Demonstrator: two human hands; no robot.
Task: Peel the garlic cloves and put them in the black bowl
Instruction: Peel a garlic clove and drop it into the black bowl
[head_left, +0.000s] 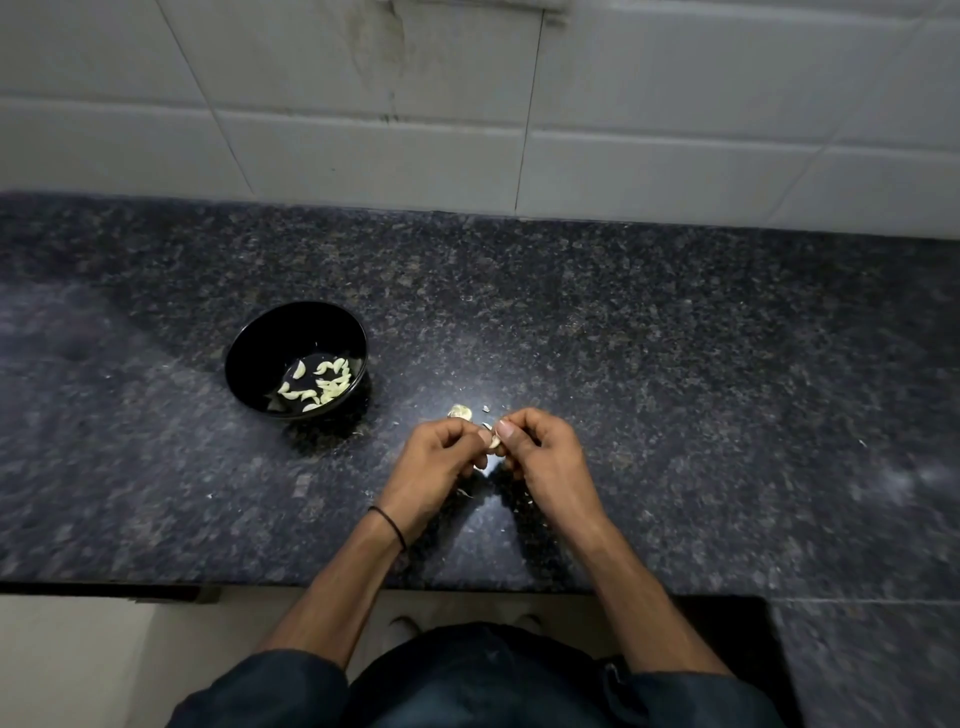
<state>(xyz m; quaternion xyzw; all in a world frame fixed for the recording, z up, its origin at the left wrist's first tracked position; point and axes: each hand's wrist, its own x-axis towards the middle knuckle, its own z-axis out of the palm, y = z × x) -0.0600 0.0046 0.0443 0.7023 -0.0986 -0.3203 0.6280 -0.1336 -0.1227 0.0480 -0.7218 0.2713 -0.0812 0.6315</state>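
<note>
Garlic clove (493, 440) sits pinched between both hands over the granite counter (675, 364), near its front edge. Left hand (441, 457) has fingers curled round it, right hand (540, 452) nips its other side with thumb and fingers. Black band (389, 525) on left wrist. Skin flakes (464, 492) on the counter under the hands. Just past the fingertips lies a pale garlic piece (460, 412); peeled or not, can't tell. Further back left, black bowl (270, 338), upright, holding a scatter of peeled cloves (327, 384). White tiled wall (363, 130) behind.
</note>
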